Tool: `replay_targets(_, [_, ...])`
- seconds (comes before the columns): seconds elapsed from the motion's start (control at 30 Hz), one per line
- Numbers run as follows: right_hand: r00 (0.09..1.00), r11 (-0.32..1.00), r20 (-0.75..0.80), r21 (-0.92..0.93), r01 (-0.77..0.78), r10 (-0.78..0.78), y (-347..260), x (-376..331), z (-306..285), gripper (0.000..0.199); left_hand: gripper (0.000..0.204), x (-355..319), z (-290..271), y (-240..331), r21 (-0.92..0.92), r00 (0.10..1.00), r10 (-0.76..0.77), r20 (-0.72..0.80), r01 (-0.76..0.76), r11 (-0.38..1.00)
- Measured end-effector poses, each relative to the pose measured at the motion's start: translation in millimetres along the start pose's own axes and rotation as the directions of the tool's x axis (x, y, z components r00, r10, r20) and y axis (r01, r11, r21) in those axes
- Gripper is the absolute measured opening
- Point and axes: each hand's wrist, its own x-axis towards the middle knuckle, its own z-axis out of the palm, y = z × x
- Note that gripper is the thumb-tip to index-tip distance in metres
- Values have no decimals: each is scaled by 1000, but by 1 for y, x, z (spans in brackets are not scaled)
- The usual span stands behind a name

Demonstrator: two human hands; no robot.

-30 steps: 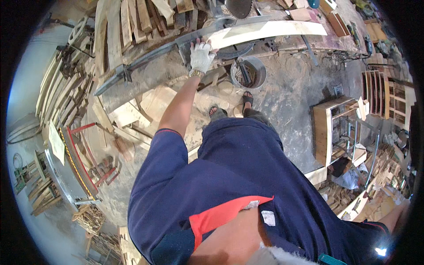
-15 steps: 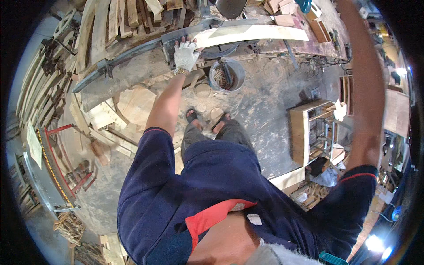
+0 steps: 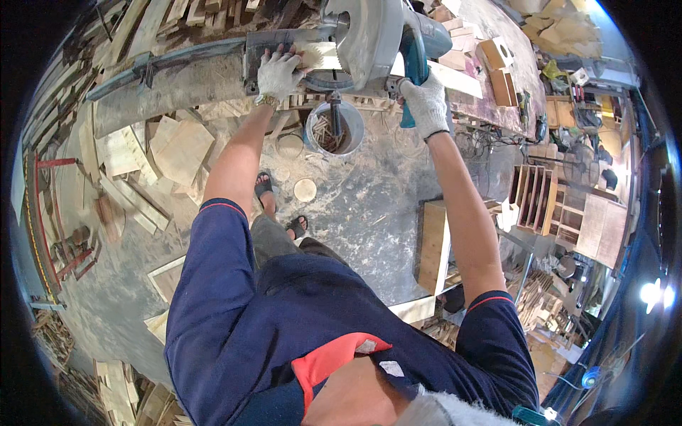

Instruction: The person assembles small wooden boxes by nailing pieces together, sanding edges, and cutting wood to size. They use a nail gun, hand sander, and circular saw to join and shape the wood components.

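My left hand [image 3: 279, 74], in a white work glove, lies with fingers spread at the left end of a pale wooden board [image 3: 321, 55], its thumb side touching the wood. My gloved right hand [image 3: 428, 106] is wrapped round the teal handle [image 3: 414, 57] of a miter saw [image 3: 369, 39]. The saw's head and grey guard are lowered over the board and hide its middle. To the right of the guard, the board's other end [image 3: 458, 79] comes out. Whether the blade touches the wood is hidden.
A bucket [image 3: 357, 135] of wood scraps stands below the saw. Offcuts [image 3: 182, 149] lie on the floor at left, and long planks [image 3: 145, 32] are stacked behind the bench. A wooden cabinet frame [image 3: 431, 248] stands at right, and small wooden boxes [image 3: 499, 74] sit on the bench.
My right arm has swung inward from the far right, and that hand now grips the saw handle. The saw head has come down over the board. My left hand stays at the board's end.
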Motion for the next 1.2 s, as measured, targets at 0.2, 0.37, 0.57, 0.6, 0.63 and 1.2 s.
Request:
replay_targets(0.2, [995,994,-48,-75,84,-88,23,4,10,26,53,2,-3,3,54,999,-19,39,17,998])
replay_targets(0.37, [995,997,-65,25,72,-70,30,1,21,28,52,3,-9,5,86,991,-55,125,44,995])
replay_targets(0.57, [992,995,-82,-36,89,-91,41,6,24,32,51,2,-12,7,115,992,-52,111,40,993])
replay_targets(0.6, [987,990,-102,-78,115,-122,43,7,27,32,52,3,-12,8,114,989,-66,130,51,992])
replay_targets(0.63, [980,983,-121,-120,141,-155,44,7,30,32,53,3,-11,10,120,989,-64,133,48,992])
replay_targets(1.2, [996,993,-70,-107,55,-63,38,5,25,38,55,7,-1,12,119,977,-83,198,60,991])
